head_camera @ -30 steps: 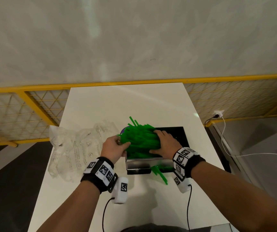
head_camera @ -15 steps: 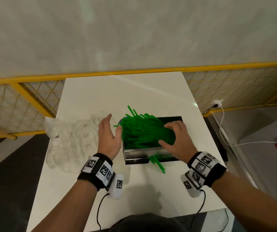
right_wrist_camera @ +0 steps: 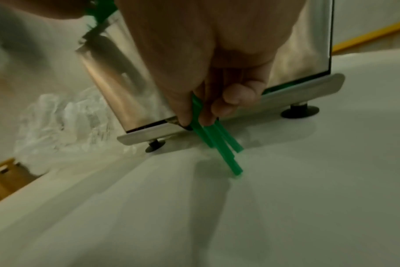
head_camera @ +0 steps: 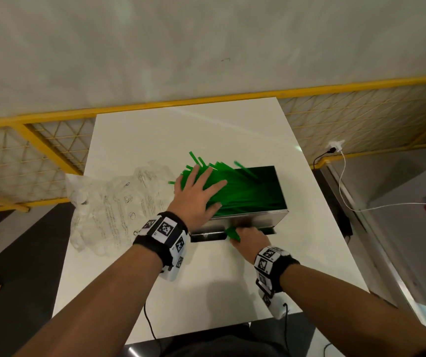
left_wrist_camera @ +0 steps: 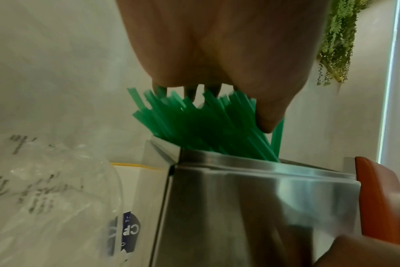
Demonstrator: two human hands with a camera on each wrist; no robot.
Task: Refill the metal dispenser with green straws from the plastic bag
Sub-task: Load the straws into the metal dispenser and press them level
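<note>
The left hand [head_camera: 197, 195] covers the near ends of the green straws [head_camera: 245, 191] under its palm. In the left wrist view its fingertips are hidden behind that pile. The right hand [head_camera: 249, 234] hides the dispenser's [head_camera: 253, 220] slot; how many loose straws [right_wrist_camera: 219, 142] it pinches is too blurred to count.

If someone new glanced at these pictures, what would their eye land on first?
Probably the bright green straws bristling out of the open metal dispenser at mid-table, with the left hand spread flat on them. Next, the right hand pinching a few loose straws at the dispenser's front base. The crumpled clear plastic bag lies to the left.
</note>
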